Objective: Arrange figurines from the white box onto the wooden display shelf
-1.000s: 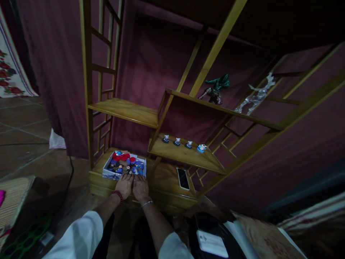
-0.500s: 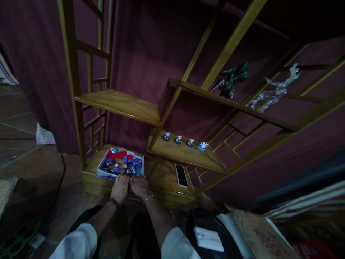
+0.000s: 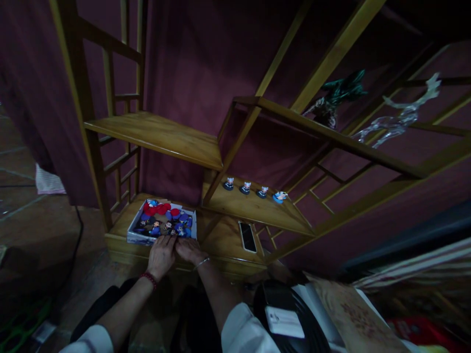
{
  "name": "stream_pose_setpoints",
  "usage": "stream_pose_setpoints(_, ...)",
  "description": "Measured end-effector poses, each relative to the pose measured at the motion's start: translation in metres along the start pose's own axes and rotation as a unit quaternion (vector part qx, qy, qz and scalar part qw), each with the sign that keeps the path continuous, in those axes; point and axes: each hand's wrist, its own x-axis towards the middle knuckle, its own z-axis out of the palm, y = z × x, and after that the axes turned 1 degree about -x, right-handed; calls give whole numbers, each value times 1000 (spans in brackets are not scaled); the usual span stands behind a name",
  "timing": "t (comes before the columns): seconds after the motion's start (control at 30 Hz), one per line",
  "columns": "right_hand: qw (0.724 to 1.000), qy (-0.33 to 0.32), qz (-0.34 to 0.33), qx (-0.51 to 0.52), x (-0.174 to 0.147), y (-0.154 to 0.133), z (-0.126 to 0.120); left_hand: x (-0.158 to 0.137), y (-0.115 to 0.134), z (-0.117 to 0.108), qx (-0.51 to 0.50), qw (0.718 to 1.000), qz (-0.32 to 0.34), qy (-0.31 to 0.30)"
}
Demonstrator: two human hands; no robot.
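Observation:
A shallow white cardboard box (image 3: 132,238) stands on the low wooden shelf, holding several small figurines (image 3: 156,227) in blue, red and dark colours. At its near side are my two hands, close together with knuckles up. My left hand (image 3: 162,252), with a red bead bracelet at the wrist, has its fingers curled at the near rim. Touching or nearly touching it, my right hand (image 3: 189,249) wears a thin silver bangle, and its fingers bend inward too. My thumbs and whatever lies between my fingertips are hidden.
Several small figurines on round bases (image 3: 246,188) stand in a row on the raised wooden shelf (image 3: 253,206). A phone (image 3: 248,237) lies on the low shelf. Higher right are a clear deer figure (image 3: 397,120) and a green ornament (image 3: 344,90). A black stool (image 3: 270,294) bears a white case (image 3: 284,322).
The camera view has shifted slightly, so the shelf frame sits a little differently. My hands stay together at the box's near edge, with only a slight shift of the fingers.

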Motion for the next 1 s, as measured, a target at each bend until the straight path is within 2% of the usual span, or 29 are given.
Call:
stream_pose_setpoints(0.2,1000,-8,11,-9,4,-1,-4,14,-2,-4,-5,998,-62,3)
stream_pose_setpoints(0.37,999,3,32,-3,3,-2,-2,23,-2,-3,-18,996,-80,-44)
stream_pose_setpoints(0.57,995,97,-2,36,-4,-1,3,25,-2,-3,-29,997,-66,-31)
stream_pose_setpoints(0.8,963,253,-64,67,-34,7,-5,15,7,-4,-90,995,28,33)
stream_pose_setpoints(0.9,955,282,-75,61,-50,14,-11,16,24,-15,-92,991,81,49)
stream_pose_setpoints(1.0,949,299,-80,57,-69,21,-19,25,51,-35,-100,983,143,51)
